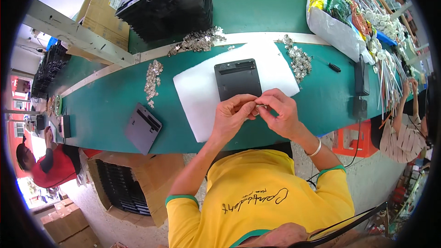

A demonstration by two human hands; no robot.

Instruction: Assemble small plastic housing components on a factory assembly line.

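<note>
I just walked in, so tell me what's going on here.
The person's left hand and right hand meet, pinching a small piece too tiny to identify. Beyond them, a dark panel lies on a white sheet on the green table, with small metal parts piled nearby. A second panel lies to the left.

Green worktop (92, 124); tall cardboard carton (115, 23) upper left, behind a slanted pale post (78, 34). Upper right: white plastic bag (324, 23) with coloured packs, blue tray (388, 39) just beside. Black oblong box (361, 78) near the right end, red stool (344, 142) below. Co-workers both sides — one in red (57, 170) left, one in a striped top (400, 140) right. Floor, lower left — open cardboard box (161, 188), more brown cartons (66, 224).
</note>
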